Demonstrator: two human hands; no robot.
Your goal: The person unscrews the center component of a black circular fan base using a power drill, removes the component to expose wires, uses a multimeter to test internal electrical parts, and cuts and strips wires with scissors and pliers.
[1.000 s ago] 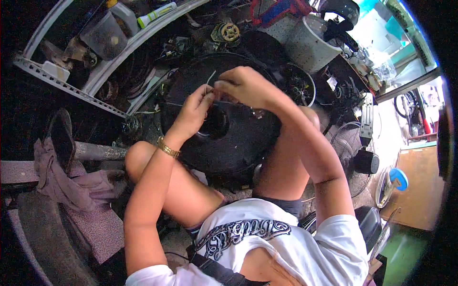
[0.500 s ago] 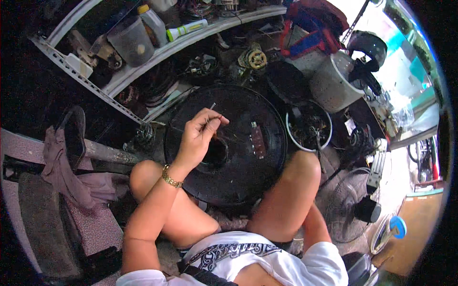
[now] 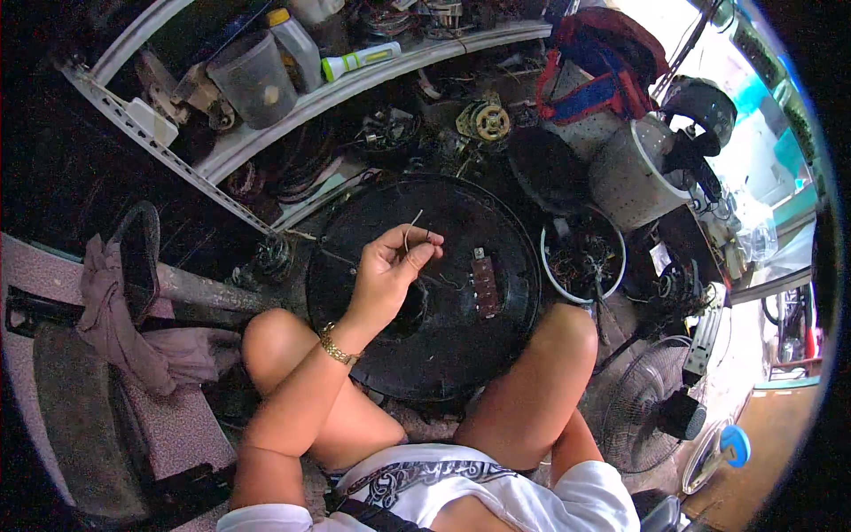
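Observation:
Above a round black disc-shaped surface, my left hand pinches a short thin wire between thumb and fingers. One pale end of the wire sticks up past the fingertips. A gold watch sits on that wrist. To the right of the hand, a reddish-brown rectangular block with metal tabs lies on the disc. My right forearm passes down behind my right thigh, which hides my right hand. The dark hole in the disc's middle is partly covered by my left hand.
A white-rimmed bucket with dark scraps stands right of the disc, near a perforated white tub. A metal shelf holding containers and a flashlight runs along the back left. A fan cage lies at right.
My left hand has moved slightly right, still pinching the wire, and more of the wire shows now. The whole view has shifted a little. My right hand stays hidden.

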